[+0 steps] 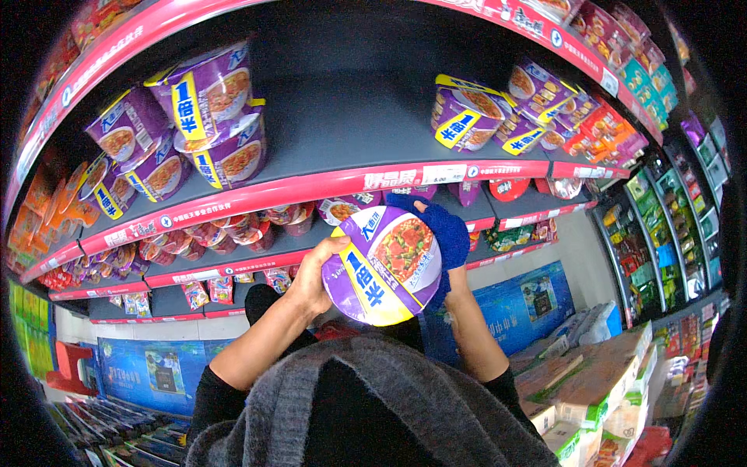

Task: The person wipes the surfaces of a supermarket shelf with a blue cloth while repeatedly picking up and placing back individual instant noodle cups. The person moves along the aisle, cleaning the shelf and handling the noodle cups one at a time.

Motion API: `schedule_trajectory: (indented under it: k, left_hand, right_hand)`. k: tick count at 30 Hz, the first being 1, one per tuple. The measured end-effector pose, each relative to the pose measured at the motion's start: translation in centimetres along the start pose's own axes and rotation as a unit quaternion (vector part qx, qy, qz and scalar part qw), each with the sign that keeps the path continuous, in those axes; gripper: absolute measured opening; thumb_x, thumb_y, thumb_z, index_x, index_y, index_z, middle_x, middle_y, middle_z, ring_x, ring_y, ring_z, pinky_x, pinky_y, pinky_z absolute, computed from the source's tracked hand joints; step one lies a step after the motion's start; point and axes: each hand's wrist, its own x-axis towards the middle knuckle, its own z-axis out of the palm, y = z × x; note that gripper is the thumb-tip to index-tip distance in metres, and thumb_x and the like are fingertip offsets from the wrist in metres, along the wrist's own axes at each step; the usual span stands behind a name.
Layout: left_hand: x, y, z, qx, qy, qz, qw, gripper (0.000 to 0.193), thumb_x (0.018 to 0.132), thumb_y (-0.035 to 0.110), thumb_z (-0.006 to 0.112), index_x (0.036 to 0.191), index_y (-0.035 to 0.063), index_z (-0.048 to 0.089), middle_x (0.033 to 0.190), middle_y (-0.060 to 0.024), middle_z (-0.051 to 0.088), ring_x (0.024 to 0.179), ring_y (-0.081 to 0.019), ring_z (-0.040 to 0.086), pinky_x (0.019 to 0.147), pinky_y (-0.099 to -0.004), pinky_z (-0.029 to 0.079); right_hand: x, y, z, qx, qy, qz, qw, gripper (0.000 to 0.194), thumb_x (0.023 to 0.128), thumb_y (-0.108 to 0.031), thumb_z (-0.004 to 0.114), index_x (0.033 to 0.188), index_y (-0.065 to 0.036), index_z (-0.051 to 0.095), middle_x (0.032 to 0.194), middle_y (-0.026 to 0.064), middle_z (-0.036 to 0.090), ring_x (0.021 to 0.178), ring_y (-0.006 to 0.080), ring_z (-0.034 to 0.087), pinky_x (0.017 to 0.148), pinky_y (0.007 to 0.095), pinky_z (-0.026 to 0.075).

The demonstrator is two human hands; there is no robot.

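Observation:
In front of my chest I hold a purple and yellow instant-noodle tub [382, 265], its printed lid facing up at me. My left hand [315, 277] grips its left side, the thumb resting on the lid's rim. My right hand [457, 285] has a dark blue cloth [449, 233] in it, pressed against the tub's right side. One fingertip shows above the cloth, which hides most of the right fingers. Matching tubs are stacked on the shelf [344, 131] ahead, at its left [219, 117] and at its right [470, 114].
A red shelf edge [321, 185] with price tags runs just beyond my hands. Lower shelves hold red noodle tubs [239, 230] and small packets [220, 290]. Stacked packs [595, 373] stand at lower right. Blue printed panels [146, 370] lie low on the left.

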Motion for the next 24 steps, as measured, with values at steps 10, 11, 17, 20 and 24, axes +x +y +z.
schedule_trajectory:
  k: [10, 11, 17, 20, 24]
  left_hand:
    - [4.8, 9.0, 10.9, 0.075, -0.058, 0.145, 0.985, 0.061, 0.083, 0.051, 0.061, 0.125, 0.0069, 0.055, 0.119, -0.0163, 0.063, 0.104, -0.0322, 0.064, 0.091, -0.0559, 0.05]
    - [6.0, 10.6, 12.5, 0.1, -0.111, 0.148, 0.978, 0.059, 0.084, 0.051, 0.06, 0.124, 0.0079, 0.055, 0.118, -0.0163, 0.063, 0.104, -0.0336, 0.063, 0.09, -0.0597, 0.049]
    - [14.1, 14.8, 20.8, 0.237, -0.031, 0.169, 0.956, 0.055, 0.092, 0.051, 0.046, 0.132, 0.0133, 0.048, 0.139, -0.0182, 0.046, 0.128, -0.0368, 0.043, 0.099, -0.0706, 0.03]
    - [18.1, 14.4, 22.8, 0.277, -0.017, 0.164, 0.947, 0.053, 0.094, 0.049, 0.043, 0.135, 0.015, 0.047, 0.144, -0.0161, 0.044, 0.131, -0.0368, 0.04, 0.099, -0.0717, 0.027]
    - [22.0, 12.4, 24.4, 0.346, -0.072, 0.171, 0.92, 0.075, 0.093, 0.065, 0.03, 0.149, 0.0156, 0.033, 0.15, -0.0176, 0.038, 0.135, -0.0385, 0.036, 0.112, -0.061, 0.008]
  right_hand:
    - [-3.7, 6.8, -1.0, 0.258, 0.014, 0.023, 0.966, 0.062, 0.097, -0.047, 0.05, 0.144, -0.008, 0.039, 0.137, 0.0108, 0.052, 0.121, 0.0259, 0.055, 0.102, 0.0409, 0.045]
    - [-4.0, 7.1, -0.8, 0.261, 0.046, 0.039, 0.964, 0.064, 0.096, -0.048, 0.052, 0.145, -0.008, 0.038, 0.139, 0.011, 0.051, 0.122, 0.0262, 0.054, 0.101, 0.0413, 0.046]
    - [-5.4, 6.8, -1.5, 0.244, 0.026, 0.049, 0.968, 0.058, 0.095, -0.042, 0.057, 0.141, -0.01, 0.041, 0.128, 0.01, 0.059, 0.112, 0.0237, 0.062, 0.092, 0.0387, 0.052]
    - [-5.8, 6.4, -2.5, 0.233, 0.056, 0.081, 0.968, 0.054, 0.095, -0.037, 0.058, 0.139, -0.009, 0.043, 0.124, 0.0092, 0.062, 0.108, 0.0235, 0.064, 0.09, 0.0385, 0.054]
    - [-6.1, 6.6, -3.4, 0.256, 0.104, 0.101, 0.956, 0.05, 0.095, -0.033, 0.058, 0.137, -0.009, 0.046, 0.123, 0.0097, 0.062, 0.108, 0.0237, 0.064, 0.089, 0.0393, 0.054]
